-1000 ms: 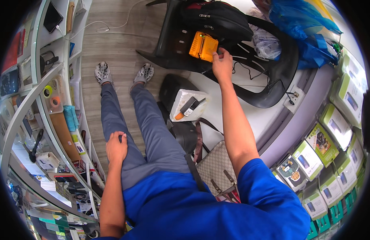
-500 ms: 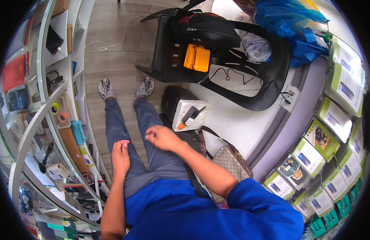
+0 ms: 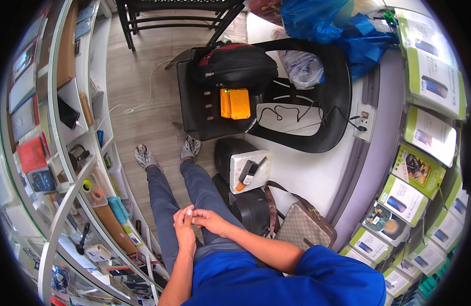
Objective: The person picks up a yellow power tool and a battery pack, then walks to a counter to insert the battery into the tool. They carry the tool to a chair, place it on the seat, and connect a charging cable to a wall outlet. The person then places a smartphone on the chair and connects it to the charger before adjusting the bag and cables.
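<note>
My left hand point(image 3: 185, 228) and my right hand point(image 3: 211, 223) meet over my lap. The fingers of the left are pressed together and point away from me. My right hand's fingers are curled, with their tips touching the left hand. Neither hand shows anything in it. Past my right knee, a black handset-like device point(image 3: 248, 172) with an orange end lies on a white foam block point(image 3: 237, 164). Farther off, an orange case point(image 3: 235, 104) with a small green light rests on a black plastic chair point(image 3: 194, 122).
A black backpack point(image 3: 235, 66) and a clear plastic bag point(image 3: 301, 69) are on the chair. A patterned brown bag point(image 3: 305, 224) stands to my right. Glass shelving point(image 3: 54, 204) lines the left; boxed phones point(image 3: 401, 199) hang at right. A cable runs to a wall socket point(image 3: 365, 122).
My hands were apart over my thighs and have come together, the left moving right and the right moving slightly down. The view has shifted, bringing a black metal frame in at the top.
</note>
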The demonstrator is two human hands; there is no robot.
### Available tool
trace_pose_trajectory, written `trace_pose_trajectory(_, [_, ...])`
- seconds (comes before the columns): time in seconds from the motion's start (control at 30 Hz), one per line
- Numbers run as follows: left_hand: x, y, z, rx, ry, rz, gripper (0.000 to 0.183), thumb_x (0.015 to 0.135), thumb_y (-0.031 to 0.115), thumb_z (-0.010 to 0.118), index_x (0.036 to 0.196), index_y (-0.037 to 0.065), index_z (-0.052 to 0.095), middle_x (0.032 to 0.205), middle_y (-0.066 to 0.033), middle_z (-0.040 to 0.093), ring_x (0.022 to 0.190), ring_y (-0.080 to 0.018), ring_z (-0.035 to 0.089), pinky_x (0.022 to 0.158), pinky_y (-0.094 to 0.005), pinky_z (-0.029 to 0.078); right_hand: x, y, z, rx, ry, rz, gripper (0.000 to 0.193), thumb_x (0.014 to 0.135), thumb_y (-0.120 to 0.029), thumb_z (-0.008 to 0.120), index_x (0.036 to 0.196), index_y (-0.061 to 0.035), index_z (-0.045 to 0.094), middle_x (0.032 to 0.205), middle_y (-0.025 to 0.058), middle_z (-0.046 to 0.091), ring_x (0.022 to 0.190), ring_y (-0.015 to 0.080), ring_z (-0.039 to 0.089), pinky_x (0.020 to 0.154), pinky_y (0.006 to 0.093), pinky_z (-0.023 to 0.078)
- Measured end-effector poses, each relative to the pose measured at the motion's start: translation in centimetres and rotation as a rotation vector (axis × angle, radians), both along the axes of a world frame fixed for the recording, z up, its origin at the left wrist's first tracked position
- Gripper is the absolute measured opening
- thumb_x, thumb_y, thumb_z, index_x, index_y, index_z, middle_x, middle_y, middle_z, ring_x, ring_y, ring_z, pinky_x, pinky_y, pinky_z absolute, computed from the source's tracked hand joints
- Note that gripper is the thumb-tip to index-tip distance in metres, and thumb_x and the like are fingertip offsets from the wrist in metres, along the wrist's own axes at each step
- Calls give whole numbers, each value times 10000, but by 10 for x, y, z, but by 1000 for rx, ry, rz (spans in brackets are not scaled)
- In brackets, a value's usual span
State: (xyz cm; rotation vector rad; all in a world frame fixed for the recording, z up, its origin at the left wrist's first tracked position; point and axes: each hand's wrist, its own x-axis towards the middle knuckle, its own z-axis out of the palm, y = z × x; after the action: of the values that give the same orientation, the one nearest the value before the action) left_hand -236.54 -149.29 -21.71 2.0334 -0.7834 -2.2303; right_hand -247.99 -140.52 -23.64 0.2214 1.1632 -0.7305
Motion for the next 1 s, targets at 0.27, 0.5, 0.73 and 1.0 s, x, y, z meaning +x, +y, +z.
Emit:
trace_pose_trajectory(0.27, [-14,2,5,324,131,328,406,1125,314,665,1413,29,635,1175,-70,711,1108,-164,637,1022,-328,479,-16,-1,-4,-42,158,235,227,1095,-238,688,1144,-23,740,1028,28,776,942,120,688,852,323,540])
trace_pose_trajectory(0.5, [-27,13,-11,276,5,65,400,1141,316,645,1367,-14,646,1038,-43,729,960,-131,665,950,-297,515,-42,-4,0,-97,326,360,283,1029,-235,672,1238,-46,697,1023,173,801,952,373,772,842,450,591])
trace_pose_trajectory(0.73, [-42,7,-26,397,-29,159,251,1139,264,638,1204,26,685,1015,-68,756,950,-172,692,943,-324,532,-40,13,-17,-45,351,159,199,1045,-189,701,1093,-2,656,941,165,766,847,343,739,770,461,558])
trace_pose_trajectory(1.0, [-60,4,-34,419,-78,85,274,1137,254,631,1244,11,700,1114,-79,758,1040,-181,702,1007,-333,536,-42,27,-32,-33,370,73,204,1035,-192,723,1068,5,681,984,177,784,909,369,763,808,464,584])
